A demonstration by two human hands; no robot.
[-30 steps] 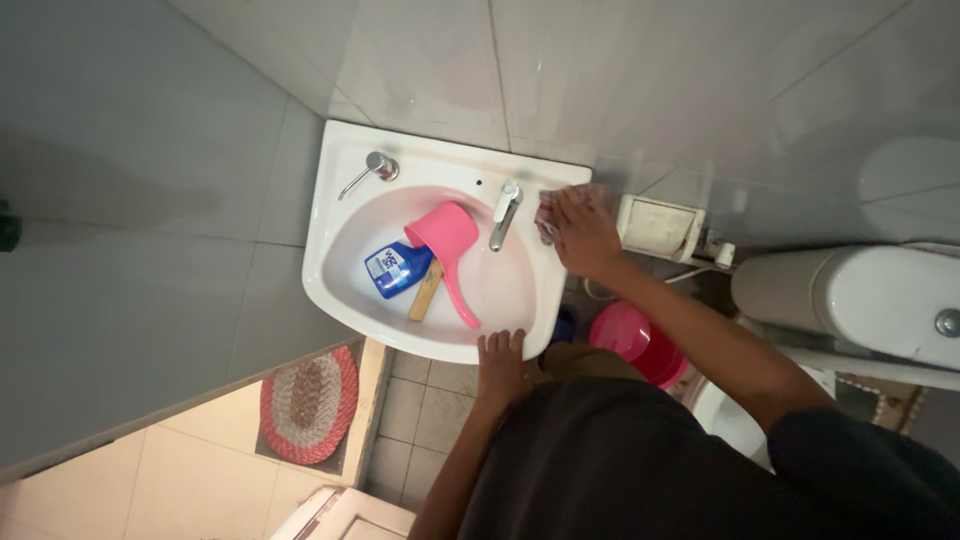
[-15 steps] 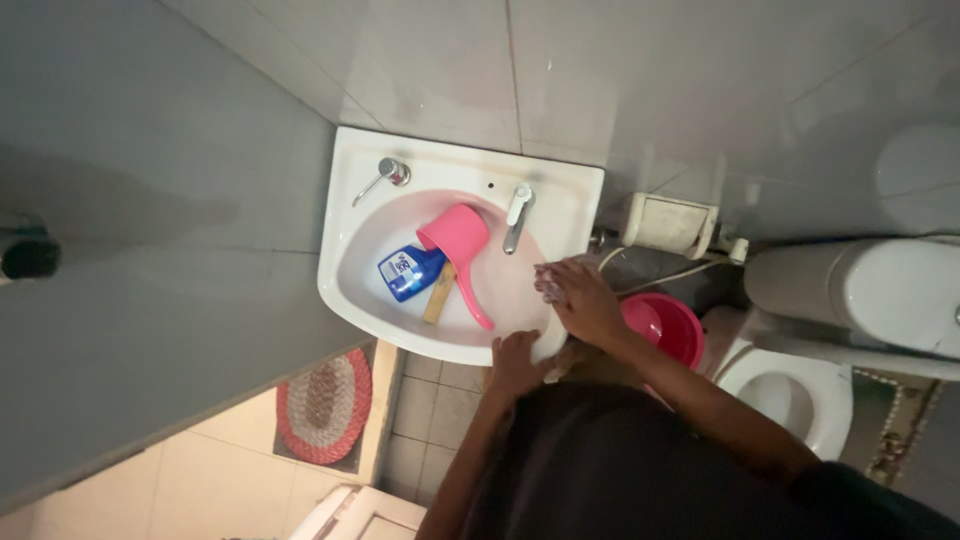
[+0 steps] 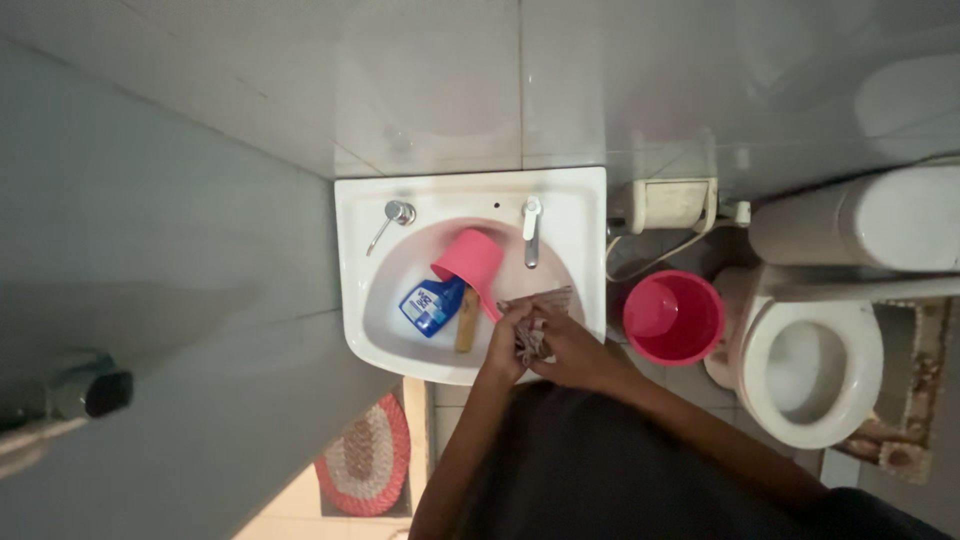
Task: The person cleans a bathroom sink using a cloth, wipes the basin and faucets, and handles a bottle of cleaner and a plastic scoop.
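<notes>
Grey wall tiles enclosed a small bathroom, where a white washbasin (image 3: pixel 470 200) hung in the corner and the person leaned over its front rim. Both hands met above the right front part of the bowl. The left hand (image 3: pixel 505 345) had its fingers curled around a crumpled patterned cloth (image 3: pixel 535 320), and the right hand (image 3: pixel 570 355) gripped the same cloth from the other side, its fingers folded into the fabric. Part of the cloth fanned out beyond the fingertips toward the back of the bowl; in the dim light its pattern could not be made out, and it may have been a rag or a small towel.

Just left of the left fingers, inside the bowl, lay a wooden-handled brush (image 3: pixel 466 332), and beside that a blue bottle (image 3: pixel 431 305) on its side. A pink dipper (image 3: pixel 470 260) rested tilted past the fingertips, its handle running down toward the left hand and seeming to touch or nearly touch it. Farther back from the fingers stood the tap (image 3: pixel 531 225) on the rear ledge, with a second chrome fitting (image 3: pixel 395 215) off toward the left corner.

To the right of the right hand, down on the floor, stood a red bucket (image 3: pixel 673 317), and beyond it a white toilet (image 3: pixel 810 370) with its lid up. Below and left of the hands a round braided mat (image 3: pixel 362 460) lay on the floor.
</notes>
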